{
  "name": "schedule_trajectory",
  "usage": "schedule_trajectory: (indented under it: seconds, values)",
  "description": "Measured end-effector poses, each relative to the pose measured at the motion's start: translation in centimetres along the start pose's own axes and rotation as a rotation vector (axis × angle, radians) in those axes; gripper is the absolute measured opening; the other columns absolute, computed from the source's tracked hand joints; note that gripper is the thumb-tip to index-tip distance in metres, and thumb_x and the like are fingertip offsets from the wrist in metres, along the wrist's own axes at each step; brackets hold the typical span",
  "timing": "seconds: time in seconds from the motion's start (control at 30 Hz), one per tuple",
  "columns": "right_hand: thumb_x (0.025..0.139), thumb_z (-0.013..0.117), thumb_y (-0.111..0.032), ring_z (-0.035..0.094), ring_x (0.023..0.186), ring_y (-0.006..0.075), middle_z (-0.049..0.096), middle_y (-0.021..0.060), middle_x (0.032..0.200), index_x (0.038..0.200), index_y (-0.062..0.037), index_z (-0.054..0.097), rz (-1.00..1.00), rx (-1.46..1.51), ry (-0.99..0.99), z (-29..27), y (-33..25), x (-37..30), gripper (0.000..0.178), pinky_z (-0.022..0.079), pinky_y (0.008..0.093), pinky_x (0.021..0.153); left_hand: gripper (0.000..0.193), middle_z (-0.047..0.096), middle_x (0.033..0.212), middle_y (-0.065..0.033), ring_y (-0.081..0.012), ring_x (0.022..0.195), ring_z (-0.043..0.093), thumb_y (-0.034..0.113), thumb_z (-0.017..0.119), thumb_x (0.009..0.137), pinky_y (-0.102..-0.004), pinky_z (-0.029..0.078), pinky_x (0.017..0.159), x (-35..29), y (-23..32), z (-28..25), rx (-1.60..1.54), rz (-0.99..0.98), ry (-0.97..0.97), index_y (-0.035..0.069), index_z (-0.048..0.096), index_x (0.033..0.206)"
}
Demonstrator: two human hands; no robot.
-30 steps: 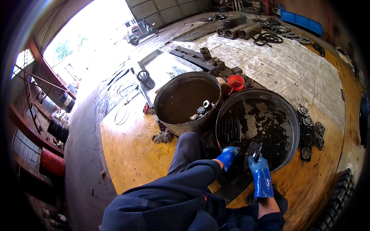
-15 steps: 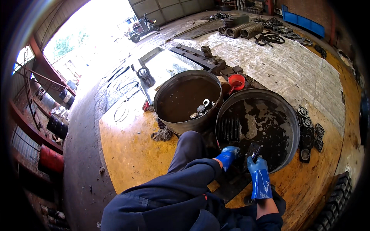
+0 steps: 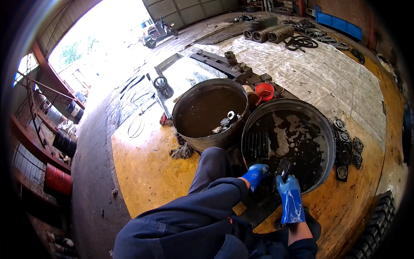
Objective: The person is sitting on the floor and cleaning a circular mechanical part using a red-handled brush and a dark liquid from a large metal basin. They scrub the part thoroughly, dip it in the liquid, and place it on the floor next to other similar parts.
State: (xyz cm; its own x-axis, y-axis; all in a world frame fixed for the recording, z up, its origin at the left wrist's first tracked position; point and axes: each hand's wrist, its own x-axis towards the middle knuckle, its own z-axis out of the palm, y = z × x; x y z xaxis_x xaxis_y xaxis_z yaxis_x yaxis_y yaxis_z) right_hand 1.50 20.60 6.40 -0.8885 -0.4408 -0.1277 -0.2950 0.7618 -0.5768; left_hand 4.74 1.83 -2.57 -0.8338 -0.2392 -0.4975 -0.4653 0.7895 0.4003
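Note:
My left hand (image 3: pixel 256 174), in a blue rubber glove, is at the near left rim of a round metal tub (image 3: pixel 331 142) of dark liquid. Its fingers are closed; whatever they hold is lost against dark parts. Just to the right, my right hand (image 3: pixel 288 186), gloved alike, grips a dark brush-like tool (image 3: pixel 283 166) over the tub's near edge. Its exact kind is hard to make out. A dark ribbed metal piece (image 3: pixel 257 145) lies inside the tub's left side.
To the left stands a second tub (image 3: pixel 181 134) with brown liquid and small metal parts (image 3: pixel 225 122). Behind the tubs sits a red plastic scoop (image 3: pixel 264 91). Greasy dark parts (image 3: pixel 343 146) lie on the floor at right, and a rag (image 3: pixel 182 151) lies at left.
The tool in my right hand has shifted very slightly and is tilted a little differently. My left hand stays in nearly the same place.

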Motion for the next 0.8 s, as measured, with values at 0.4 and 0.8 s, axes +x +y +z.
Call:
schedule_trajectory:
  seconds: [0.4, 0.8]
  values:
    - [0.083, 0.069, -0.044, 0.067, 0.084, 0.0424, 0.069, 0.0257, 0.087, 0.086, 0.0022, 0.069, 0.022, 0.075, -0.085, -0.9, -1.7, -0.6, 0.047, 0.054, 0.0482, 0.076, 0.032, 0.069, 0.118, -0.0149, -0.0242, 0.106, 0.067, 0.019, 0.062, 0.095, -0.0333, 0.053, 0.091, -3.3, -0.3, -0.6, -0.262, 0.07, 0.135, 0.004, 0.064, 0.123]
    - [0.086, 0.068, -0.046, 0.07, 0.075, 0.0344, 0.071, 0.0172, 0.077, 0.082, -0.0043, 0.071, 0.028, 0.04, -0.092, -1.2, -2.3, -1.0, 0.042, 0.055, 0.0438, 0.071, 0.034, 0.068, 0.115, -0.0168, -0.0375, 0.105, 0.064, 0.032, 0.06, 0.09, -0.041, 0.054, 0.086, -0.9, -1.1, 0.4, -0.011, 0.022, 0.088, 0.011, 0.068, 0.115]
